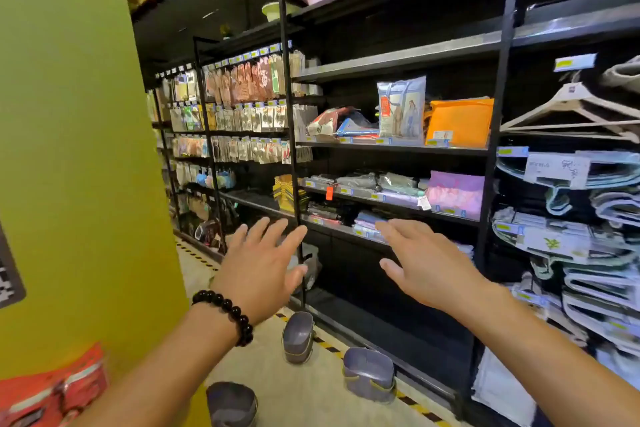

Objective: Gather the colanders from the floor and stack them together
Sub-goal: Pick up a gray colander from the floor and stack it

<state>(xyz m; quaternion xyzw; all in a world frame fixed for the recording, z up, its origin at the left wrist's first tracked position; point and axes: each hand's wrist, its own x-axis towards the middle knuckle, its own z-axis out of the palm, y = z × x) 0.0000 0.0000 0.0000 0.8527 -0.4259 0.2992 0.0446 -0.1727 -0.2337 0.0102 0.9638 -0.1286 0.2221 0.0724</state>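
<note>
No legible text. Yellow price tags [381,141] on shelf edges: print too small and blurred. White card [556,168] on hanger stack carries dark marks, unreadable. Partial black-and-white code panel [8,279] on green wall, no readable characters.

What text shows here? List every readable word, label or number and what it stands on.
None reads clearly.
Yellow shelf-edge price tags: too small.
White card on the hanger stack: handwriting, blurred.
Tall blue package: print blurred.
Code panel at the left edge: cut off.
Colanders: no print visible.
</note>
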